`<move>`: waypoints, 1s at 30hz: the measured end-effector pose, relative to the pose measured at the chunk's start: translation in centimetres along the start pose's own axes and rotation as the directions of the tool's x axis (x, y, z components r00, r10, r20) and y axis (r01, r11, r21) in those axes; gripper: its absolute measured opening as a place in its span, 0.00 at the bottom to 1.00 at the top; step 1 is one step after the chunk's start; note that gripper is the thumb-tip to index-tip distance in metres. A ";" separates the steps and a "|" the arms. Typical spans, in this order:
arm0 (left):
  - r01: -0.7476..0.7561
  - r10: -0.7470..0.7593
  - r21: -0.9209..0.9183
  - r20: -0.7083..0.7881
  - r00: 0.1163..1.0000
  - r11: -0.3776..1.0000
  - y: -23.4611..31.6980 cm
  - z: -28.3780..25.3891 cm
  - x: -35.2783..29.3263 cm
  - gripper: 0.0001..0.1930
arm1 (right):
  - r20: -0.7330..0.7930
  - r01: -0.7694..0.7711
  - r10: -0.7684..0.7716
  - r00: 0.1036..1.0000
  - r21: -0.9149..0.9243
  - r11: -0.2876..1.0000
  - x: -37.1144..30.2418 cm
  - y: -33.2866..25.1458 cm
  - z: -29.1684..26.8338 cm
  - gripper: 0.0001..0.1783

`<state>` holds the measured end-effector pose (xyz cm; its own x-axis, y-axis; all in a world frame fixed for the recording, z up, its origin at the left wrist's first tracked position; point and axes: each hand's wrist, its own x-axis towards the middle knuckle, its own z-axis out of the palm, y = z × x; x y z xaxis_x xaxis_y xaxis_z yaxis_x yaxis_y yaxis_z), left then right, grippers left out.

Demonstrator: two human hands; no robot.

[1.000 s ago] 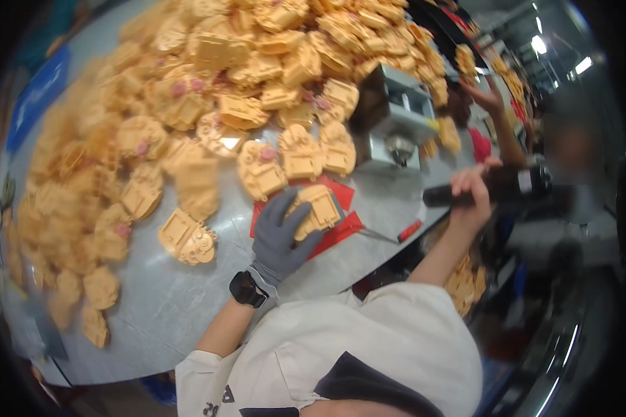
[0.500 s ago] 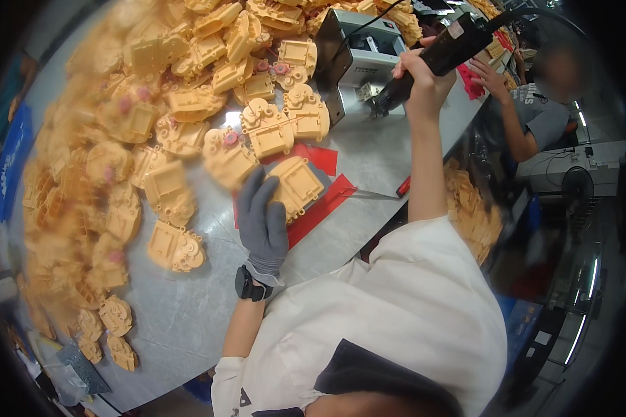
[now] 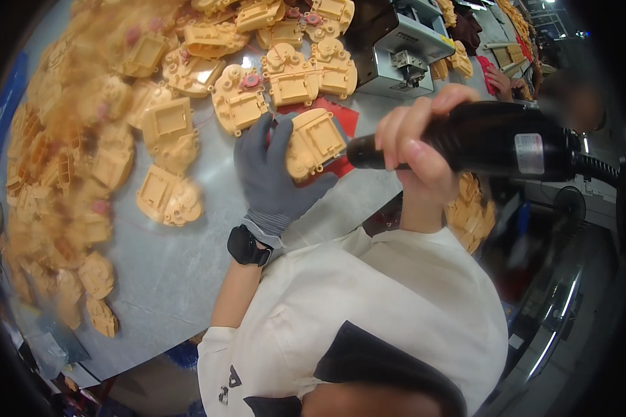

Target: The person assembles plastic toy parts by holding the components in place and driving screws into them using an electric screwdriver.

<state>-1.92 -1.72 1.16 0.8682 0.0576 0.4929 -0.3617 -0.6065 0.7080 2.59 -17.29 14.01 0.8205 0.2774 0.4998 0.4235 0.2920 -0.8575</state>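
Note:
My right hand [image 3: 421,139] is closed around a black electric screwdriver [image 3: 497,142], held nearly level with its nose toward the left. Its tip reaches the right edge of a yellow plastic housing [image 3: 318,141]; the exact contact point is too small to make out. Around that housing curls my left hand [image 3: 271,163] in a grey glove, fingers on its left side and thumb stretched along its near edge. Beneath the housing lies a dark grey block on a red sheet [image 3: 342,118], mostly covered.
Similar yellow housings [image 3: 170,132] are heaped across the left and far table. A grey-and-black machine [image 3: 403,52] with a metal front fitting stands at the far side. Another person's hand [image 3: 499,80] shows at the far right. Grey table surface [image 3: 167,278] lies nearer me.
My right hand has brought the screwdriver down from beside the machine to the housing under my left hand. My left thumb has spread out along the housing's near edge.

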 end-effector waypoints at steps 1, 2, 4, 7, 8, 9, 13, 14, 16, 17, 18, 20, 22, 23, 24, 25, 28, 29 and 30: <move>0.010 -0.010 0.003 0.003 1.000 1.000 -0.1 -0.3 0.0 0.46 | 0.001 -0.010 0.010 1.000 0.005 1.000 -0.2 0.2 0.3 0.24; -0.030 0.028 0.056 0.028 0.999 0.998 -0.3 -0.6 0.0 0.46 | -0.027 -0.030 0.028 0.999 -0.056 0.998 -0.3 0.4 0.4 0.23; -0.057 0.051 0.107 0.056 0.997 0.993 -0.6 -0.7 0.0 0.45 | -0.049 -0.062 0.057 0.997 -0.116 0.991 -0.5 0.6 0.5 0.23; -0.059 0.055 0.075 0.061 0.997 0.995 -0.8 -0.5 0.1 0.40 | -0.031 -0.074 0.072 0.997 -0.094 0.993 -0.5 1.2 0.5 0.23; -0.059 0.056 0.072 0.047 0.997 0.996 -0.9 -0.5 0.0 0.40 | -0.054 -0.041 0.037 0.998 -0.078 0.996 -0.6 1.8 0.6 0.24; -0.059 0.057 0.070 0.035 0.998 0.996 -0.9 -0.4 -0.1 0.40 | -0.078 -0.009 0.004 0.997 -0.064 0.998 -0.7 2.3 0.7 0.25; 0.021 -0.026 0.087 0.056 0.998 0.996 -1.2 -0.2 -0.6 0.39 | -0.008 -0.035 0.035 0.999 -0.110 0.993 -0.5 3.0 0.6 0.24; 0.028 -0.033 0.070 0.072 0.997 0.997 -1.3 -0.1 -0.6 0.39 | -0.019 -0.037 0.036 0.999 -0.087 0.996 -0.6 2.9 0.6 0.24; 0.052 -0.056 0.052 0.083 0.995 0.997 -1.3 0.2 -0.4 0.39 | -0.043 -0.036 0.035 0.998 -0.038 0.999 -0.6 2.8 0.5 0.24; 0.028 -0.030 0.041 0.067 0.997 0.999 -1.3 0.3 -0.3 0.39 | -0.042 -0.045 0.044 0.998 -0.037 0.998 -0.8 2.8 0.5 0.24; -0.001 -0.001 0.032 0.049 0.999 0.999 -1.2 0.4 -0.3 0.38 | -0.091 -0.037 0.035 0.995 -0.022 0.999 -0.9 2.6 0.5 0.24; 0.003 -0.005 0.030 0.061 0.998 1.000 -1.0 0.3 -0.3 0.38 | -0.181 -0.018 0.021 0.983 0.021 1.000 -1.1 2.6 0.8 0.21; -0.020 0.018 0.030 0.070 0.997 0.999 -0.7 0.3 -0.1 0.38 | 0.003 0.021 -0.021 1.000 -0.180 0.983 -1.3 2.4 -0.1 0.22; -0.005 0.001 0.062 0.071 0.997 0.998 -1.0 0.1 -0.2 0.38 | 0.198 0.085 -0.012 0.980 -0.363 0.928 -1.2 2.7 -0.5 0.24; 0.004 -0.010 0.083 0.079 0.997 0.997 -0.9 0.2 -0.2 0.38 | 0.280 0.117 -0.011 0.960 -0.364 0.924 -1.0 2.8 -0.9 0.25; -0.027 0.021 0.080 0.076 0.997 0.996 -0.8 0.1 -0.2 0.38 | 0.275 0.057 0.023 0.961 -0.280 0.958 -0.8 3.3 -1.8 0.24; -0.047 0.037 0.132 0.075 0.996 0.990 -0.8 -0.4 0.0 0.39 | -0.348 0.028 -0.026 0.937 0.002 1.000 -0.4 2.3 -3.9 0.22; -0.025 0.014 0.132 0.085 0.996 0.991 -0.6 -0.3 0.1 0.39 | -0.502 0.068 -0.113 0.858 -0.107 0.992 0.0 1.6 -6.5 0.22; -0.017 0.003 0.113 0.124 0.992 0.993 0.0 -0.3 0.0 0.39 | -0.498 0.115 -0.183 0.847 -0.165 0.980 0.5 0.1 -9.3 0.21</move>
<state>-2.06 -1.47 1.34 0.9026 -0.0430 0.4283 -0.3358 -0.6928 0.6381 6.59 -25.68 13.00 0.8089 -0.2744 0.5200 0.5726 0.1672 -0.8026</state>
